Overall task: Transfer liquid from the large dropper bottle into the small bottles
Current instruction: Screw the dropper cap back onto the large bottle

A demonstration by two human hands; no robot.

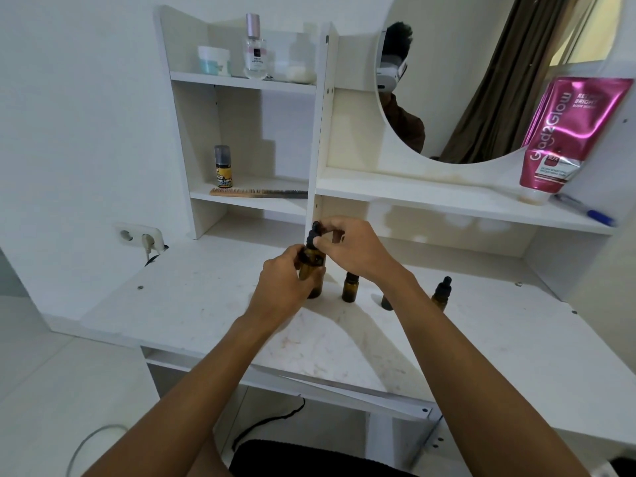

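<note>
The large amber dropper bottle [314, 270] stands on the white table [192, 304]. My left hand [284, 287] wraps around its body. My right hand [347, 247] pinches its black dropper cap [315, 235] at the top. A small amber bottle [350, 287] without a cap stands just right of it. Another small bottle [387, 302] is mostly hidden behind my right forearm. Farther right stands a small amber bottle with a black dropper cap [442, 293].
White shelves rise behind the table, holding a comb [258, 192], a yellow-labelled bottle [223, 166], a perfume bottle [255, 49] and a jar [213, 60]. A pink tube [568, 139] and a pen [585, 210] lie on the right shelf under a round mirror [481, 80]. A wall socket [144, 237] sits at left.
</note>
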